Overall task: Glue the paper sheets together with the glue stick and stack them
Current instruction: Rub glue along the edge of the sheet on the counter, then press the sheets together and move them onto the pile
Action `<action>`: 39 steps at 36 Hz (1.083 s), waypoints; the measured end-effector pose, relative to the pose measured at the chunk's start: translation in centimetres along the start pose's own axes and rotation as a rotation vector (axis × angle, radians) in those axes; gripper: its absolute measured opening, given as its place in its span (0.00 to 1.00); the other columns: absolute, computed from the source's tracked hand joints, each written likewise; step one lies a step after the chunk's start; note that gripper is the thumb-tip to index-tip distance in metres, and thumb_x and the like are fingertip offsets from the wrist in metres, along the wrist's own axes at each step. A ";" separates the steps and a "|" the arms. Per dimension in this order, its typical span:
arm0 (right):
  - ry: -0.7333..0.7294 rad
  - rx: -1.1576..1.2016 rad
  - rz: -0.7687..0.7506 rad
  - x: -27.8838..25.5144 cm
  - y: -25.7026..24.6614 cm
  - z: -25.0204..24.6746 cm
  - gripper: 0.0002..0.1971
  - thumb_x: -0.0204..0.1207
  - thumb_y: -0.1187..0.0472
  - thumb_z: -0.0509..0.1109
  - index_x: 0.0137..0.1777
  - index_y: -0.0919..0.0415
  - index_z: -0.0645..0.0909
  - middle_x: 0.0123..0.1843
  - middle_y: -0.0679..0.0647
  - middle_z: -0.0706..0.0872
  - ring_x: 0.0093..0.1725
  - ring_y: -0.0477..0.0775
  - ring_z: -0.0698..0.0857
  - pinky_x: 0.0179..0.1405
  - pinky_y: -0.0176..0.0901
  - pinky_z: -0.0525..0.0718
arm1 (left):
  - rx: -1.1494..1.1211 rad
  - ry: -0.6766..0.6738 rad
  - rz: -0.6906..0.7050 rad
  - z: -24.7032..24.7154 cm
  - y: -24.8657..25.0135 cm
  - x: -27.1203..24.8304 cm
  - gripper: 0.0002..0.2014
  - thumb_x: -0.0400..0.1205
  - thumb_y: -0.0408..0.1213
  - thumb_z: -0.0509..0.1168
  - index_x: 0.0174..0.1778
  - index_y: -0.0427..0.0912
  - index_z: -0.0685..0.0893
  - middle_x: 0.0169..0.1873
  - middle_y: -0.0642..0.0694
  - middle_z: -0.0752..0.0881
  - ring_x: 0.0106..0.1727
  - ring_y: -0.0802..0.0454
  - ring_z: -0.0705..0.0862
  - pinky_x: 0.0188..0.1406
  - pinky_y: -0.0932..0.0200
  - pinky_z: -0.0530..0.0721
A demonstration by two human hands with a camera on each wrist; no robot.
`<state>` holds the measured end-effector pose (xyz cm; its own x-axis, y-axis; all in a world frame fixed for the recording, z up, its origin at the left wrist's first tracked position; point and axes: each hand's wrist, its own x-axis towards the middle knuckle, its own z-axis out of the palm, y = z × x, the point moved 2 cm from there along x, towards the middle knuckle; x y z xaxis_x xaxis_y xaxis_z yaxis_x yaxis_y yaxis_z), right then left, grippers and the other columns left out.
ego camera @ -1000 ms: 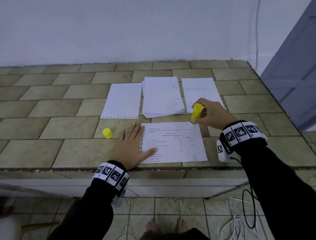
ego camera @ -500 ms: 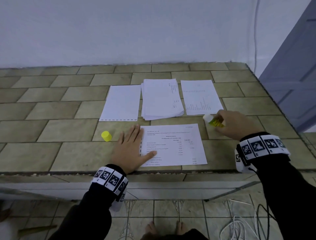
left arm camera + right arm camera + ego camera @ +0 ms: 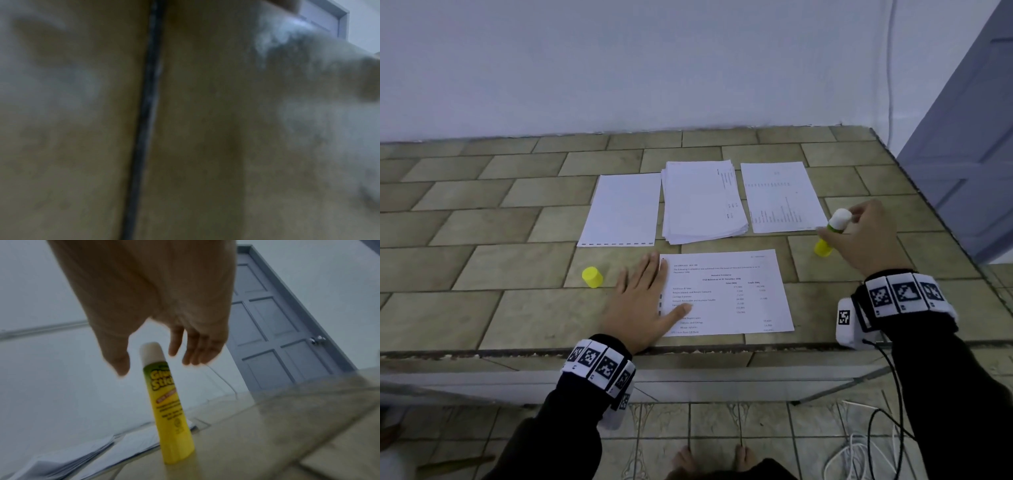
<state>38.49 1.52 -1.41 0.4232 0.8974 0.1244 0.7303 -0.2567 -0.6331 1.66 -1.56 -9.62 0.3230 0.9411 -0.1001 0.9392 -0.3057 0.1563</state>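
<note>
Glue stick (image 3: 167, 404) stands upright on the tiled table (image 3: 482, 267), uncapped, right of the printed sheet (image 3: 726, 294).

Our right hand (image 3: 866, 236) sits over the stick with fingers loose and spread; wrist view shows a gap at thumb and fingertips, so we read it as not gripping, though head view is less clear. Our left hand (image 3: 643, 301) lies flat, thumb on the sheet's left edge. Yellow cap (image 3: 592, 277) sits just left of that hand. Paper stack (image 3: 702, 202) lies behind the sheet, between two single sheets. Left wrist view is too blurred to use.
</note>
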 end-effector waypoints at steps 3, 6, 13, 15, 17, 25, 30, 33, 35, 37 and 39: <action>0.266 0.008 -0.250 -1.5 -2.8 -0.9 0.21 0.72 0.58 0.75 0.59 0.68 0.75 0.58 0.65 0.78 0.59 0.64 0.76 0.53 0.39 0.68 | -0.013 -0.004 0.006 -0.1 0.1 0.0 0.53 0.72 0.79 0.26 0.87 0.45 0.39 0.86 0.49 0.37 0.86 0.55 0.34 0.85 0.44 0.36; 0.249 0.017 -0.512 -3.2 -6.7 -0.2 0.11 0.78 0.64 0.70 0.58 0.67 0.78 0.57 0.62 0.79 0.59 0.60 0.77 0.56 0.34 0.67 | -0.047 -0.005 0.016 -0.4 0.2 -0.4 0.53 0.71 0.79 0.24 0.87 0.46 0.38 0.86 0.49 0.37 0.85 0.56 0.33 0.85 0.43 0.37; -0.324 -0.201 -0.258 0.3 -9.3 7.1 0.19 0.83 0.62 0.64 0.71 0.67 0.70 0.69 0.63 0.75 0.67 0.62 0.75 0.59 0.44 0.71 | -0.079 0.008 0.019 -0.6 0.4 -0.5 0.55 0.70 0.79 0.22 0.87 0.45 0.39 0.86 0.49 0.38 0.84 0.58 0.33 0.85 0.45 0.36; -0.382 -0.273 -0.181 1.7 -8.9 8.9 0.19 0.83 0.61 0.65 0.69 0.69 0.70 0.68 0.65 0.76 0.67 0.64 0.76 0.59 0.47 0.74 | -0.105 0.016 0.018 -0.7 0.4 -0.5 0.55 0.70 0.79 0.23 0.87 0.45 0.41 0.86 0.49 0.39 0.85 0.58 0.34 0.85 0.46 0.36; -0.366 -0.341 -0.101 2.8 -8.4 10.3 0.18 0.83 0.59 0.66 0.66 0.69 0.71 0.68 0.66 0.76 0.68 0.66 0.76 0.62 0.52 0.75 | -0.112 0.023 0.016 -0.6 0.3 -0.5 0.55 0.71 0.79 0.24 0.88 0.45 0.42 0.86 0.50 0.40 0.85 0.58 0.34 0.85 0.47 0.35; -0.370 -0.522 -0.021 5.4 -6.4 11.7 0.19 0.81 0.54 0.69 0.62 0.68 0.76 0.66 0.67 0.76 0.67 0.67 0.76 0.65 0.56 0.76 | -0.139 0.059 0.021 -0.4 0.1 -0.4 0.53 0.73 0.79 0.27 0.88 0.45 0.45 0.87 0.50 0.43 0.85 0.58 0.37 0.86 0.43 0.40; -0.320 -0.536 -0.087 6.0 -6.3 10.9 0.09 0.80 0.59 0.70 0.46 0.66 0.78 0.58 0.66 0.83 0.58 0.66 0.82 0.53 0.50 0.80 | -0.108 0.048 0.020 -0.4 0.1 -0.2 0.52 0.73 0.78 0.27 0.88 0.46 0.44 0.87 0.50 0.42 0.84 0.59 0.35 0.85 0.45 0.38; -0.312 -0.478 -0.084 6.2 -6.0 10.7 0.09 0.80 0.61 0.68 0.48 0.68 0.83 0.54 0.65 0.87 0.54 0.64 0.86 0.50 0.46 0.80 | -0.115 0.053 0.016 -0.4 0.2 -0.4 0.52 0.73 0.78 0.26 0.88 0.47 0.44 0.87 0.50 0.42 0.85 0.59 0.36 0.85 0.46 0.37; -0.301 -0.417 -0.053 6.3 -5.9 10.4 0.11 0.80 0.62 0.67 0.56 0.69 0.84 0.58 0.65 0.86 0.57 0.64 0.85 0.55 0.47 0.81 | -0.127 0.065 0.014 -0.5 0.2 -0.5 0.52 0.73 0.78 0.28 0.88 0.47 0.46 0.87 0.51 0.44 0.85 0.59 0.38 0.85 0.47 0.36; -0.254 -0.357 -0.019 6.4 -6.1 9.9 0.12 0.81 0.63 0.65 0.60 0.68 0.82 0.60 0.64 0.85 0.59 0.64 0.84 0.58 0.50 0.81 | -0.165 0.081 0.009 -0.6 0.3 -0.4 0.53 0.73 0.79 0.29 0.88 0.46 0.48 0.87 0.52 0.46 0.86 0.59 0.40 0.85 0.48 0.37; -0.153 -0.327 -0.020 6.5 -6.6 9.2 0.12 0.81 0.63 0.63 0.61 0.66 0.81 0.61 0.65 0.83 0.61 0.65 0.82 0.60 0.53 0.81 | -0.205 0.097 -0.003 -0.6 0.2 -0.3 0.52 0.74 0.78 0.32 0.88 0.46 0.49 0.87 0.52 0.48 0.86 0.60 0.42 0.86 0.48 0.39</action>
<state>31.50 12.36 -3.41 0.3402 0.9404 0.0030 0.8811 -0.3176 -0.3504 1.71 -1.81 -9.00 0.2987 0.9543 -0.0078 0.8936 -0.2768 0.3532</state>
